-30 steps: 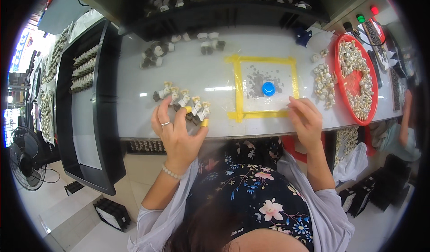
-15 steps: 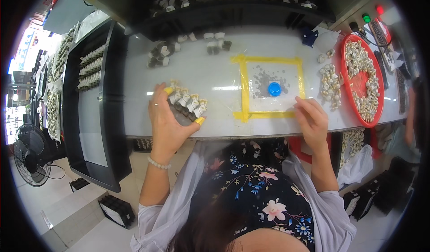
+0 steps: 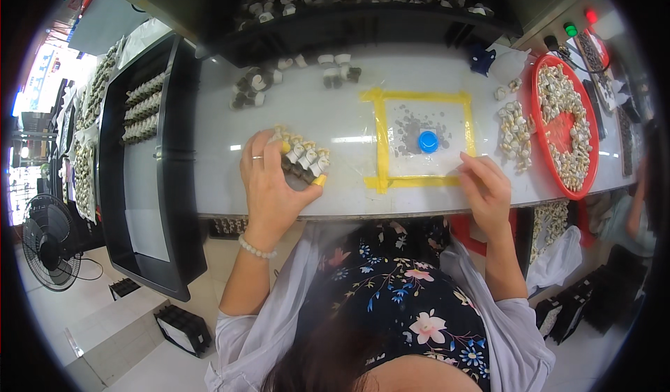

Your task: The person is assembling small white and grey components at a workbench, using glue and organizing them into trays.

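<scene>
My left hand [image 3: 269,183] is curved around a short row of small white figurines [image 3: 306,156] with yellowish tops and dark bases. Its thumb and forefinger, both with yellow tip covers, press on the two ends of the row, low over the white table [image 3: 349,123]. My right hand [image 3: 490,190] hovers at the lower right corner of a yellow tape square [image 3: 380,141]. Its fingers are loosely bent and apart, and nothing shows between them. Inside the square, a round blue cap [image 3: 428,141] stands among grey smudges.
To the left stands a long black tray [image 3: 167,204] with several rows of figurines. A red oval basket [image 3: 595,134] of small pale pieces is at the right, with a loose pile [image 3: 515,134] beside it. Dark-and-white pieces [image 3: 255,88] lie at the back, below a dark filled bin [image 3: 377,26].
My left hand has shifted slightly to the right with the row of figurines and turned a little. My right hand and the blue cap are nearly where they were.
</scene>
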The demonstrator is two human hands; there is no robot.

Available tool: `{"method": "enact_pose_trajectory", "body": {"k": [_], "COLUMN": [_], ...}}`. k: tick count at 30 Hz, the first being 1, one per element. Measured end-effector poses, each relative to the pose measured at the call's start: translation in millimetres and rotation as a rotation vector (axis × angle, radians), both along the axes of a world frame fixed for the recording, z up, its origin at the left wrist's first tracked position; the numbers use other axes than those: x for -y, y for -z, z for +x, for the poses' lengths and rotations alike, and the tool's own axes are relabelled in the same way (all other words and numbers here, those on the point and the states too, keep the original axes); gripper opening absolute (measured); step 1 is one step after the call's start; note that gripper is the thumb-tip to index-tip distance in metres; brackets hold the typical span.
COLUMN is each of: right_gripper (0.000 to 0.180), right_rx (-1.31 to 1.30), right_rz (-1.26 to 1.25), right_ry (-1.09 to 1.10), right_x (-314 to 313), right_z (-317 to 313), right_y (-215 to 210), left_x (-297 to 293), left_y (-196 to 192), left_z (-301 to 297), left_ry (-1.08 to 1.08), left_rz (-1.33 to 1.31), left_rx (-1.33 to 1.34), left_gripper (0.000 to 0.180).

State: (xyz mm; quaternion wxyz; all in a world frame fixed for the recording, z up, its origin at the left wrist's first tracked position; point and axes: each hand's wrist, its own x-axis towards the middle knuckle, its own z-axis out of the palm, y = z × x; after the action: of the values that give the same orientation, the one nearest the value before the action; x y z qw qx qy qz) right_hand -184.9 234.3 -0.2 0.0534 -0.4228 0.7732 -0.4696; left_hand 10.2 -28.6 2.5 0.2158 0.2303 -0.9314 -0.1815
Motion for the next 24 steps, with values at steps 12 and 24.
{"method": "enact_pose_trajectory", "body": {"k": [12,24], "right_gripper": [0.033,0.031], "right_rx": [0.034,0.019], "right_rz": [-0.013,-0.017], "right_ry": [-0.005,-0.037], "right_x": [-1.4,-4.4], "right_z": [0.0,-0.9], "right_y": [-1.0,4.1], "left_x": [-2.4,-1.7], "left_y": [-8.6,-5.7], "left_z": [-9.7,-7.6], "left_ry": [0.001,0.011], "left_rz": [0.002,-0.013], "left_rx": [0.057,-0.002], "left_gripper": [0.059,0.06]}}
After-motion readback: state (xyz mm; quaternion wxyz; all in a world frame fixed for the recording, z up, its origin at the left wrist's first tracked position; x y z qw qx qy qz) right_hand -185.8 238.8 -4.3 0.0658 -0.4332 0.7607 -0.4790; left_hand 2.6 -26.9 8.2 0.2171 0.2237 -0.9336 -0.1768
